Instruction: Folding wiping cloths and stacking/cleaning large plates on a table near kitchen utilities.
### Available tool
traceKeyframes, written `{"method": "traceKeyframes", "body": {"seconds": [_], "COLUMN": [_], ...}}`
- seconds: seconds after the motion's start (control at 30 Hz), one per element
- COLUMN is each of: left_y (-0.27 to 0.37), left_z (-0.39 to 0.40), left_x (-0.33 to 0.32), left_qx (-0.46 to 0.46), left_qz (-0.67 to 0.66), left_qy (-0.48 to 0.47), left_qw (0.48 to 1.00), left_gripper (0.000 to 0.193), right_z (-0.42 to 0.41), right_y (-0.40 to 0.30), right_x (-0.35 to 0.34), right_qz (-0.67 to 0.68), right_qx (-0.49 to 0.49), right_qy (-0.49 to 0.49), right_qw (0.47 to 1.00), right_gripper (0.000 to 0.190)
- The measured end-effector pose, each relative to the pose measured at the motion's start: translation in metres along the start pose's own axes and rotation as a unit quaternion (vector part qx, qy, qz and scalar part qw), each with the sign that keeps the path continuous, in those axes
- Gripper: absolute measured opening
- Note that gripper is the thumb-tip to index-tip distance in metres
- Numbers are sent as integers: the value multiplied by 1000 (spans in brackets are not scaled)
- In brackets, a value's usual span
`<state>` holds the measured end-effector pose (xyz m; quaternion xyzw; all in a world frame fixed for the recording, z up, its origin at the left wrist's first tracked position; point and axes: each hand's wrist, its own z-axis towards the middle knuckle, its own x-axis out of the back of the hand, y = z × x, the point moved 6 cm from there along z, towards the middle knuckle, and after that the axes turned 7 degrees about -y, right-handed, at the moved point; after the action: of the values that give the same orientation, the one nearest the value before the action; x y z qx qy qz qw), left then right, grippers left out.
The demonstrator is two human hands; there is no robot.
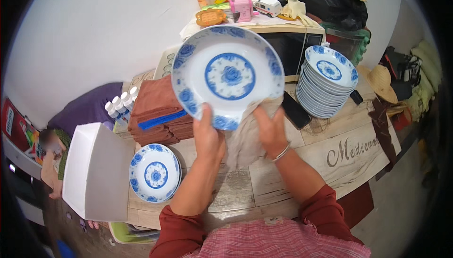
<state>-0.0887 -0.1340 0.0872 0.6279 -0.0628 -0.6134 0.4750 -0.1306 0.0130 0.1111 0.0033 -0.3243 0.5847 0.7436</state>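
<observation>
A white plate with blue roses [230,77] is raised above the table, its patterned face towards me. My left hand [208,134] grips its lower left rim, thumb on the face. My right hand [270,130] holds a beige cloth [244,141] against the lower right rim; the cloth hangs down between my hands. A small stack of matching plates [155,173] lies on the table at the left. To the right stands a tall stack of similar dishes [325,84].
Folded brown cloths [155,106] with a blue strip, white-capped bottles [122,104] and a white box [95,173] stand at the left. A black phone [296,111] lies before the microwave oven [288,49]. Toys sit on the microwave. A person [56,159] is beyond the box.
</observation>
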Motion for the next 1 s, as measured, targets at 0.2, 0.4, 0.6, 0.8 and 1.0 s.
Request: {"method": "traceKeyframes", "body": {"seconds": [0.2,0.4,0.6,0.8,1.0], "left_y": [30,31,-27,-26,16], "left_z": [13,17,-6,14,20], "left_x": [-1,11,-5,8,16], "left_qx": [-8,-85,3,65,-43], "left_qz": [248,261,44,154,286], "left_qy": [-38,4,46,-19,-12], "left_qw": [968,962,998,986,957], "left_gripper": [48,48,54,48,46], "right_z": [22,1,-26,0,1], "right_y": [33,17,-5,42,33], "right_x": [38,5,-43,-16,-10], "right_qz": [381,428,448,454,453], "right_qx": [-216,-281,-199,-288,-295], "right_qy": [-26,1,72,-4,-13], "right_qw": [899,859,868,843,841], "right_gripper": [22,21,23,26,25]}}
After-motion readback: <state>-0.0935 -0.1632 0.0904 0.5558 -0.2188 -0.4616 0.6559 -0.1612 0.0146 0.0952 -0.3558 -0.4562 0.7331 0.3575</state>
